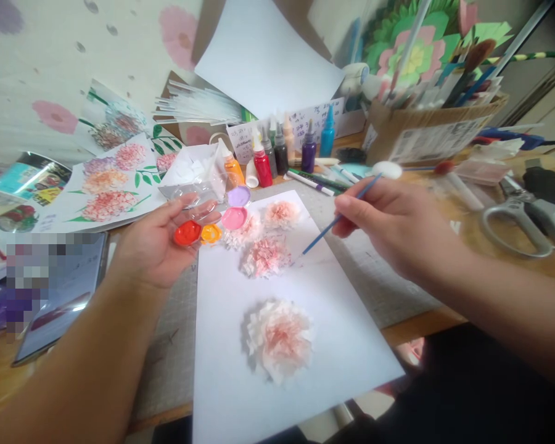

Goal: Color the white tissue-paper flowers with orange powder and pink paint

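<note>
My left hand (155,243) supports a clear plastic paint palette (198,209) from beneath. Its wells hold red, yellow-orange, pink and lilac paint. A thin blue paintbrush (324,233) is pinched in my right hand (374,216), its tip pointing down and left just beside a pink paper flower (266,254). Whether the tip touches the paper is unclear. Several crumpled flowers are on the white sheet (231,345): the nearest flower (282,339) is white with a pale pink centre, and a smaller flower (282,214) lies at the far end.
Paint bottles, among them a red bottle (262,163) and a blue bottle (327,132), line the back of the grey cutting mat (166,345). Scissors (522,222) lie at right, below a cardboard box (435,132) of brushes. Painted flower sheets (115,185) and a tablet (65,302) are at left.
</note>
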Available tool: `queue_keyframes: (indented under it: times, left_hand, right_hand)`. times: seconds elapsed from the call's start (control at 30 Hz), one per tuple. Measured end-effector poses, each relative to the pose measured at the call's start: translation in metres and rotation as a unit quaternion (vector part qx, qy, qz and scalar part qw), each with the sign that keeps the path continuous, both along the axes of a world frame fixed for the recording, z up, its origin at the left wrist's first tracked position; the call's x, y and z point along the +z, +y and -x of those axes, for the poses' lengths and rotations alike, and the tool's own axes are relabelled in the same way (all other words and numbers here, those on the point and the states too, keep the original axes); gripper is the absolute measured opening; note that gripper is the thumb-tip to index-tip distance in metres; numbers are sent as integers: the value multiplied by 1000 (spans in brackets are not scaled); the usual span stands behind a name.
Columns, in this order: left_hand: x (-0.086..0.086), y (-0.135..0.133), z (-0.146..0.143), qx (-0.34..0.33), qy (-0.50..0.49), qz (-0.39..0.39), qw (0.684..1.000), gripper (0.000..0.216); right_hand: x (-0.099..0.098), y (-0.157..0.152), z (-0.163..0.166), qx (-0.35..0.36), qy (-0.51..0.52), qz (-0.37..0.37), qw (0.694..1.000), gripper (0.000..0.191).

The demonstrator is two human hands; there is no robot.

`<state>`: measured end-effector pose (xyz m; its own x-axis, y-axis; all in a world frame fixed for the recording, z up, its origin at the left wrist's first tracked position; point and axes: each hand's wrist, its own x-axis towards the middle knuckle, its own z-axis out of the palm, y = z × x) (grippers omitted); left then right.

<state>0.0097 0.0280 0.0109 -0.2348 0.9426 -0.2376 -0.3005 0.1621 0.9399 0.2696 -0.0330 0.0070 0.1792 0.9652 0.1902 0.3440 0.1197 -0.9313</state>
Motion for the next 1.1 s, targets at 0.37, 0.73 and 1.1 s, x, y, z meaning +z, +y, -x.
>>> queue_keyframes:
  times: [0.37,0.73,1.1]
  left_hand:
    - [-2,3,3,-1,5,4,1000,17]
    - [-2,3,5,6,14,25,1000,24]
    - [-1,2,5,7,0,18,1000,18]
  right_hand:
    - [4,2,-6,-23,-32,-9,999,29]
    - [6,8,-5,-37,-49,-6,998,27]
    - [6,-3,-4,28,-157,-105,982,22]
